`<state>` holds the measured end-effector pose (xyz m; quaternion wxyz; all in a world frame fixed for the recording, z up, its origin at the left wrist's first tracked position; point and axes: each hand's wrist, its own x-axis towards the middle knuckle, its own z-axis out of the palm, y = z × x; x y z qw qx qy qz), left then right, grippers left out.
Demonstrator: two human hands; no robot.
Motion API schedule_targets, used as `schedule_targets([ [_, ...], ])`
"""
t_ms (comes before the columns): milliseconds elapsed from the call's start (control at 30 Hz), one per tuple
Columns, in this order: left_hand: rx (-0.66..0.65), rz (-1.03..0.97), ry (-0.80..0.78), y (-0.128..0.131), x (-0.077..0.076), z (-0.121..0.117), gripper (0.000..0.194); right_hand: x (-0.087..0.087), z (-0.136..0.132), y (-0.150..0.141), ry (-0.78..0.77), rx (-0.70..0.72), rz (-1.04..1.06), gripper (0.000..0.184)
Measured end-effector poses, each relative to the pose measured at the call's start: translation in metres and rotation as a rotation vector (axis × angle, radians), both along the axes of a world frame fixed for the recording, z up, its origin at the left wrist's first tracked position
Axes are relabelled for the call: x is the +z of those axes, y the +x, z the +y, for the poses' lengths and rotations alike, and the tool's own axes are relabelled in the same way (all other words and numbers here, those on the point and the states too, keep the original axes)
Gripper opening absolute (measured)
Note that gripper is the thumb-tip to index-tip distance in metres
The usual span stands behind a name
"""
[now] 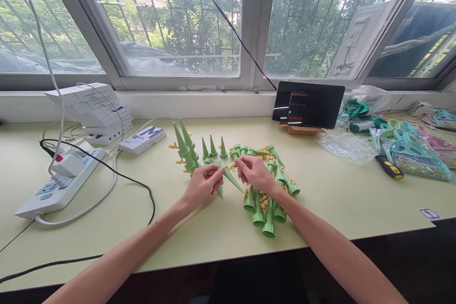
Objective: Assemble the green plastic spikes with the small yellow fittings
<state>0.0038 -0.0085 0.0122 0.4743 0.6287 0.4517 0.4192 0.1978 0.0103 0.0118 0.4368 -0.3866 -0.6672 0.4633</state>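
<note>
My left hand (204,182) is closed around the wide end of a green plastic watering spike (233,180), whose tip slants down to the right. Just beside it, my right hand (255,172) pinches a small yellow valve (232,166) near the spike's wide end; whether the two touch is unclear. Left of my hands stand stacked green spikes (185,149) with yellow valves sticking out sideways. Behind them, a row of three spikes (213,147) points upward. Under and around my right hand lies a pile of loose spikes (269,225) mixed with small yellow valves (264,200).
On the left are a power strip (59,195), a black cable (133,179), stacked white boxes (94,114) and a single box (142,140). A tablet (324,107) and a phone (298,108) lean near the window. Bagged scissors (415,152) and a yellow-black handle (390,168) lie right.
</note>
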Motion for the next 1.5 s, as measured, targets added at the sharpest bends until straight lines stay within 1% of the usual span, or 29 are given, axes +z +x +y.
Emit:
schedule_targets([
  [100,0.041,-0.064,-0.014,-0.0012,0.0005,0.0021,0.036,-0.0005,0.0008,0.0003,-0.042,0.000,0.049,0.036],
  [233,0.068,-0.161,-0.049,-0.0034,-0.0023,0.0051,0.035,-0.0003,0.0004,0.0021,-0.077,0.034,0.020,0.021],
  [267,0.074,-0.185,-0.062,-0.0038,-0.0031,0.0057,0.034,-0.0003,0.0000,0.0024,-0.088,0.059,0.013,0.021],
  [367,0.092,-0.244,-0.107,-0.0043,-0.0045,0.0067,0.033,0.0002,-0.0013,0.0027,-0.106,0.128,0.024,0.035],
  [467,0.097,-0.266,-0.140,-0.0045,-0.0043,0.0067,0.034,0.0009,-0.0021,0.0019,-0.097,0.136,0.046,0.041],
  [567,0.087,-0.254,-0.144,-0.0048,-0.0033,0.0061,0.035,0.0019,-0.0021,0.0012,-0.097,0.126,0.094,0.039],
  [733,0.022,-0.210,-0.148,-0.0054,-0.0026,0.0053,0.034,0.0037,-0.0030,0.0006,-0.065,0.067,0.155,0.034],
  [933,0.000,-0.208,-0.170,-0.0055,-0.0035,0.0049,0.033,0.0043,-0.0027,0.0003,-0.099,0.032,0.196,0.036],
  [1067,-0.005,-0.239,-0.199,-0.0051,-0.0032,0.0042,0.033,0.0025,-0.0007,0.0002,-0.152,0.043,0.262,0.038],
  [1233,-0.012,-0.248,-0.208,-0.0046,-0.0021,0.0043,0.033,-0.0008,0.0016,-0.0009,-0.296,0.066,0.405,0.041],
  [1367,-0.059,-0.224,-0.192,-0.0041,-0.0027,0.0042,0.031,-0.0031,0.0019,-0.0017,-0.398,0.051,0.493,0.042],
  [1500,-0.117,-0.143,-0.152,-0.0035,-0.0050,0.0025,0.032,-0.0041,0.0031,-0.0018,-0.442,0.008,0.511,0.044],
])
